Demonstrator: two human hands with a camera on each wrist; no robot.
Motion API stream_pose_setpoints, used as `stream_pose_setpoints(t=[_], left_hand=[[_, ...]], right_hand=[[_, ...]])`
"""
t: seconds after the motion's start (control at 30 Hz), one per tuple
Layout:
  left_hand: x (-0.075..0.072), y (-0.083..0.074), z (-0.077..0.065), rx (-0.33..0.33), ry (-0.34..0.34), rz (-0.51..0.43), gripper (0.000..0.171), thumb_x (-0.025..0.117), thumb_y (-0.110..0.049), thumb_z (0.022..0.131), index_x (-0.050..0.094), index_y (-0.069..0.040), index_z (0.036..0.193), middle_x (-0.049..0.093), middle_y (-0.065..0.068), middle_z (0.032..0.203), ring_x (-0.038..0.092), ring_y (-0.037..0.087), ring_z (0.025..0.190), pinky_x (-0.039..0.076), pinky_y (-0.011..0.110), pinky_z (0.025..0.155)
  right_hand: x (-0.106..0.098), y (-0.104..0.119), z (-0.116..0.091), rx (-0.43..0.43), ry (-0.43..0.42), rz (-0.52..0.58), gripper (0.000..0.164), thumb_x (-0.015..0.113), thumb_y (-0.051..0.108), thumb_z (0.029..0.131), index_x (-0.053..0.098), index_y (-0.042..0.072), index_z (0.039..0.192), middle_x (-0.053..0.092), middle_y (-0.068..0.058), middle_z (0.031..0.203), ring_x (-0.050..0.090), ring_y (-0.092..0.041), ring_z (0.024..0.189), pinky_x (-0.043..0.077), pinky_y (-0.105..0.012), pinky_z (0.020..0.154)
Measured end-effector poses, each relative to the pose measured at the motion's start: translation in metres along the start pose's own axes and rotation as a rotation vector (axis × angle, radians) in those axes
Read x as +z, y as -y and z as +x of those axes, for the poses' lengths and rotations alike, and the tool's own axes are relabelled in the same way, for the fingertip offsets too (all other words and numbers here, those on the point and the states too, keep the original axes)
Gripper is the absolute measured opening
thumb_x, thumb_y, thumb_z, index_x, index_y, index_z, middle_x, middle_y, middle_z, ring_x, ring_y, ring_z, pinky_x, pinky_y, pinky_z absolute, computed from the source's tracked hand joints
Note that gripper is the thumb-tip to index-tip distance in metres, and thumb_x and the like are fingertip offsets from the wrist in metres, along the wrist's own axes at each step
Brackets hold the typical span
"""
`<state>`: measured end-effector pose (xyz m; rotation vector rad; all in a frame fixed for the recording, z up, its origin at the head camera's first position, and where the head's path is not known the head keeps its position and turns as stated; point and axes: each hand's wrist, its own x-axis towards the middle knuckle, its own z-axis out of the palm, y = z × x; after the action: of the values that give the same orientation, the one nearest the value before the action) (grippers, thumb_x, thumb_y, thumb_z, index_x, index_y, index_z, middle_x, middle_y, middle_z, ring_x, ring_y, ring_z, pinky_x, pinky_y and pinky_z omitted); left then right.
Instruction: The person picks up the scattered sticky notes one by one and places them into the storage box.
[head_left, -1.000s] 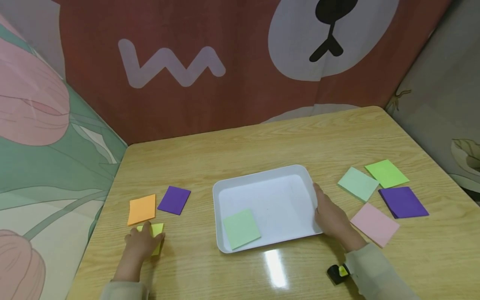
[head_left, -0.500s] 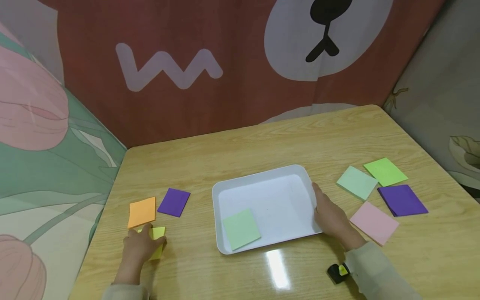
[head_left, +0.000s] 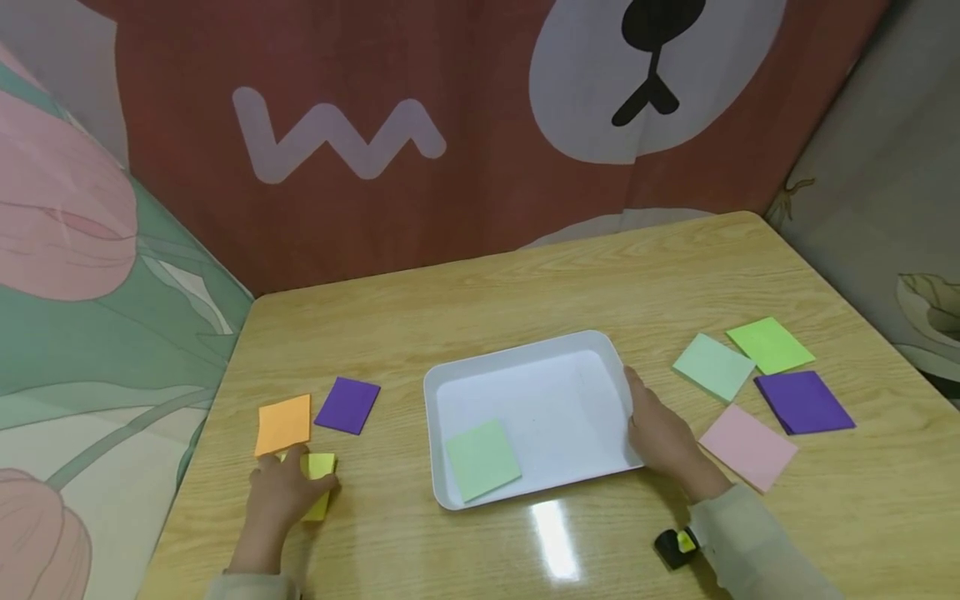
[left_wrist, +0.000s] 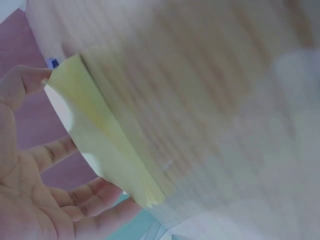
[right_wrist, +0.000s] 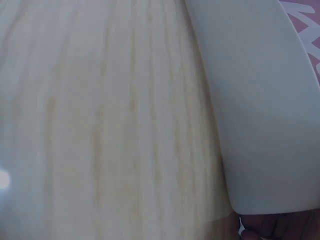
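My left hand [head_left: 281, 492] pinches a yellow sticky note pad [head_left: 322, 492] at the left of the table. In the left wrist view the thumb is at one end of the yellow pad [left_wrist: 100, 130] and the fingers are at its other end and underside; the sheets bow a little. A white rectangular tray [head_left: 555, 408] lies mid-table, a pale green sticky note pad [head_left: 483, 458] in its near left corner. My right hand [head_left: 663, 437] holds the tray's right side. The right wrist view shows the tray's outer wall [right_wrist: 265, 115], with part of the hand at its lower end.
Left of the tray lie an orange pad [head_left: 283, 425] and a purple pad [head_left: 347, 406]. On the right are mint [head_left: 714, 367], lime green [head_left: 771, 345], purple [head_left: 806, 402] and pink [head_left: 748, 447] pads. A small black object [head_left: 675, 548] is by the right cuff.
The yellow pad has shifted slightly right in my left hand's grasp, away from the orange pad's near side. My right hand and the tray stay in place.
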<state>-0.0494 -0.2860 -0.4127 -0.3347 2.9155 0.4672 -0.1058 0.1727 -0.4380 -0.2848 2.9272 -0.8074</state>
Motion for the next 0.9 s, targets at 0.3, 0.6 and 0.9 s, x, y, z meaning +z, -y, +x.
stream_pose_setpoints(t=[0.3,0.6,0.9], left_hand=[[-0.002,-0.007,-0.003,0.0,-0.035,-0.066,0.071,0.064,-0.038,0.068,0.038,0.006,0.116,0.034,0.038,0.098,0.041,0.046,0.079,0.045,0.044,0.053],[0.003,-0.015,-0.005,0.023,-0.061,-0.117,0.066,0.064,-0.038,0.07,0.04,0.004,0.115,0.033,0.038,0.102,0.039,0.047,0.085,0.045,0.049,0.06],[0.003,-0.021,-0.008,0.051,-0.091,-0.147,0.059,0.064,-0.032,0.071,0.044,0.002,0.115,0.032,0.038,0.106,0.033,0.052,0.097,0.044,0.054,0.065]], right_hand=[[0.001,-0.001,0.001,0.009,0.012,0.006,0.048,0.019,0.005,0.089,0.006,-0.007,0.133,0.034,-0.039,0.125,0.039,-0.046,0.109,0.043,-0.057,0.079],[0.0,0.0,-0.001,-0.001,-0.002,-0.006,0.048,0.022,0.004,0.089,0.009,-0.008,0.133,0.039,-0.039,0.121,0.044,-0.044,0.104,0.045,-0.055,0.074],[0.0,0.001,-0.001,-0.007,-0.007,0.0,0.048,0.024,0.003,0.088,0.009,-0.008,0.132,0.037,-0.039,0.122,0.042,-0.045,0.106,0.045,-0.056,0.076]])
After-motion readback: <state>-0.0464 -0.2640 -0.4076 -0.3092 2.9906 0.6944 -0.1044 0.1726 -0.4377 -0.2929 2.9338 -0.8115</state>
